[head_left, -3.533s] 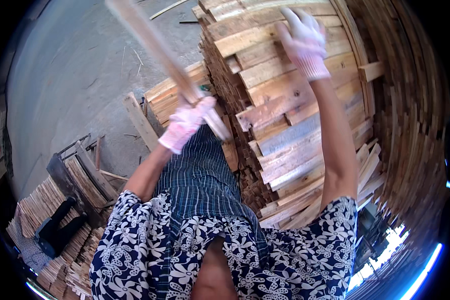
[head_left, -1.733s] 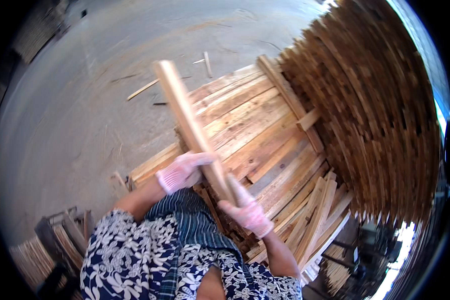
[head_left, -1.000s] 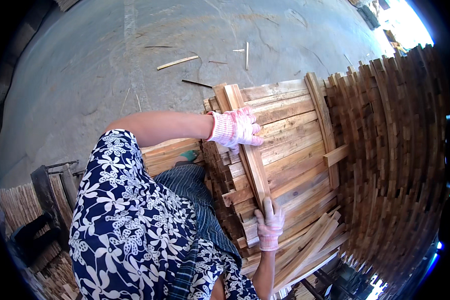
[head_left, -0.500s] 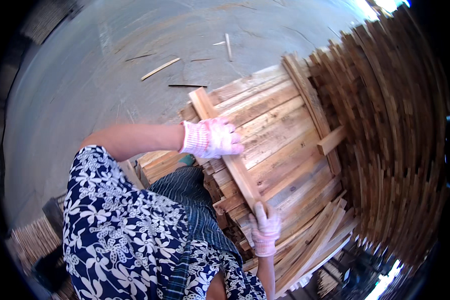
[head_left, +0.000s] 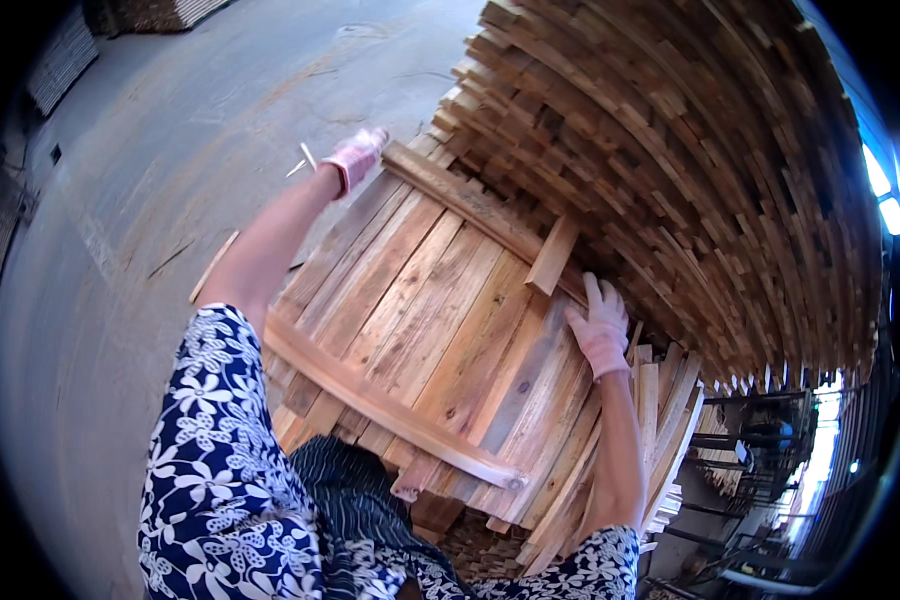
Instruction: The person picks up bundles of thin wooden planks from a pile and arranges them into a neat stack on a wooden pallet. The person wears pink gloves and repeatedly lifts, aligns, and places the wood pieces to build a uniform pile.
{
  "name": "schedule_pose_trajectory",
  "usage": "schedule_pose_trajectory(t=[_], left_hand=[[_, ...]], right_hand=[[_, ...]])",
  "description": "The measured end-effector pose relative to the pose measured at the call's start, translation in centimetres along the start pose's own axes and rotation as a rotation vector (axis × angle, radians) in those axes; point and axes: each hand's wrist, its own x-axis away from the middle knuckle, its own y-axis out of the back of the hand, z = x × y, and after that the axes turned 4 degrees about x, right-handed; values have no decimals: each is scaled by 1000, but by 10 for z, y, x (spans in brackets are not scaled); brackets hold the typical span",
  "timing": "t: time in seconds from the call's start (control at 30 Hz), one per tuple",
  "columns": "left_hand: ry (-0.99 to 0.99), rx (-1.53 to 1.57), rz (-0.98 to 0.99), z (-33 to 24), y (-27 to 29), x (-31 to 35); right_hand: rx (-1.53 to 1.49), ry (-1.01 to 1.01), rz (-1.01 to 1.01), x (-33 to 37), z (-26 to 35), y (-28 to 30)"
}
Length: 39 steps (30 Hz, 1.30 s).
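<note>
Wooden boards (head_left: pixel 440 300) lie side by side in a flat layer in front of me. Across their near end rests a wooden strip (head_left: pixel 390 400) that neither hand touches. A second wooden strip (head_left: pixel 470 205) crosses the far end, against the big stack. My left hand (head_left: pixel 358 160), in a pink and white knitted glove, is at this far strip's left end; its fingers are blurred and partly hidden. My right hand (head_left: pixel 602 325), gloved alike, has its fingers stretched out by the strip's right end, and I see nothing gripped in it.
A tall stack of wooden slats (head_left: pixel 670 170) rises behind the boards and to the right. A short wooden piece (head_left: pixel 553 255) juts from it over the far strip. Loose slats (head_left: pixel 660 400) lie right of the boards. Scraps (head_left: pixel 308 155) lie on the grey floor (head_left: pixel 150 150).
Both hands have left the near strip, which stays lying across the boards. They have moved away from me to the far strip's two ends. The view has turned to the right.
</note>
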Motion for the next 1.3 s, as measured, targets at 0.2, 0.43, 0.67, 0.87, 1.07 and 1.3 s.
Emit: schedule_pose_trajectory(t=[0.2, 0.43, 0.67, 0.87, 1.07, 1.3], left_hand=[[-60, -274, 57, -5, -44, 0], [-94, -296, 2, -4, -48, 3], [-534, -864, 97, 0, -59, -16], [-519, 11, -77, -50, -49, 65], [-331, 17, 1024, -130, -159, 284], [-319, -191, 1033, -141, -340, 444]], right_hand=[[58, -226, 195, -39, 4, -26], [11, -200, 210, -41, -6, -31], [-126, -102, 305, -31, -25, -12], [-29, 120, 39, 71, -4, 72], [19, -535, -53, 291, -148, 110], [-19, -715, 166, 352, -92, 53]])
